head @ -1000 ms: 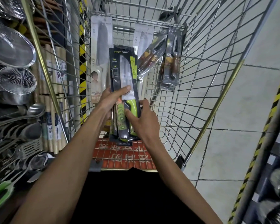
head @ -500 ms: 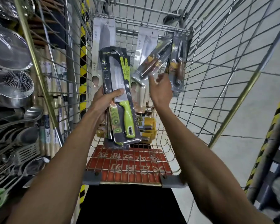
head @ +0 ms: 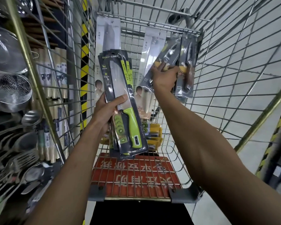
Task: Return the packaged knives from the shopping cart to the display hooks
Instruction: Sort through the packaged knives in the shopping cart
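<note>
My left hand (head: 106, 108) grips a stack of black packaged knives with green handles (head: 123, 101), held upright over the wire shopping cart (head: 217, 78). My right hand (head: 165, 77) reaches to the cart's far end and holds a clear packaged knife with a brown handle (head: 167, 59). A second brown-handled serrated knife pack (head: 187, 69) leans just to the right of that hand. Two white packaged knives (head: 109, 34) (head: 154, 46) stand against the cart's far wall. No display hooks are in sight.
A shelf to the left holds steel strainers (head: 10, 90), ladles and spoons (head: 31, 116) and wrapped wooden rolls (head: 55, 70). Yellow boxes (head: 154, 135) lie on the cart floor. The red child-seat flap (head: 136, 177) is nearest me. Tiled floor lies to the right.
My right hand left the green-handled stack, reached forward and took hold of a brown-handled knife pack. My left hand lifted the stack and tilted it slightly left.
</note>
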